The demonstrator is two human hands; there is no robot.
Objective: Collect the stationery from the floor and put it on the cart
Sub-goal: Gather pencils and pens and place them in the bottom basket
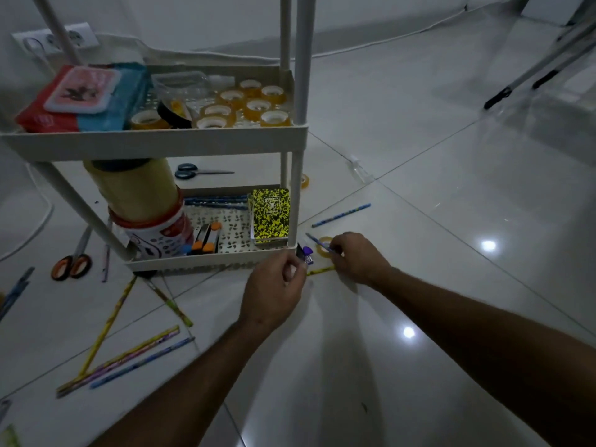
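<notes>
The left hand curls over whatever it pinches, so its grip is unreadable. The small purple item beside it is perhaps a glue stick. The cart loses its top to the frame edge, and 1 ruler is cut off.

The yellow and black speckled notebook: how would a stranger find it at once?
Start at the white cart and drop to its lowest shelf. At that shelf's right end, beside the corner post, the notebook leans upright. Its bright yellow cover with black speckles is the only such pattern there; the cutters beside it are orange and black.
</notes>
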